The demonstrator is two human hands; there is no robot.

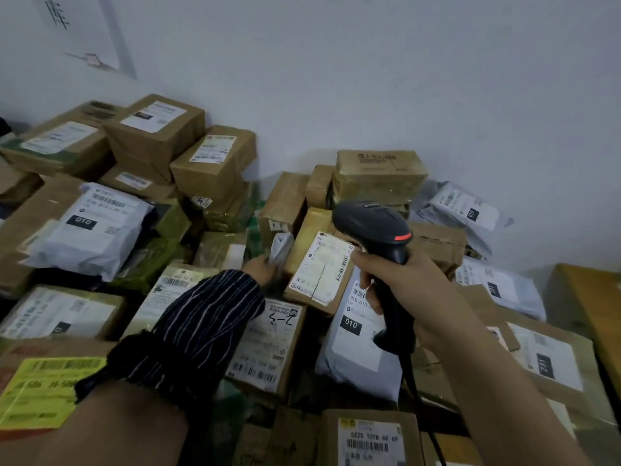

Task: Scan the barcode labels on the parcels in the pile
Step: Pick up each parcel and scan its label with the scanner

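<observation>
- Pale wall (pixel 369 79) backed a pile of boxes and bags.
- Right hand (pixel 396 290) clamped the scanner (pixel 373 227), handle upright, head aimed far-left over a tilted labelled box (pixel 319 267).
- Left hand (pixel 262 269), striped sleeve (pixel 201 317) behind, pinched a small grey bag (pixel 282 245) beside it.

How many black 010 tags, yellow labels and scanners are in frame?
black 010 tags: 3
yellow labels: 1
scanners: 1
total: 5
</observation>
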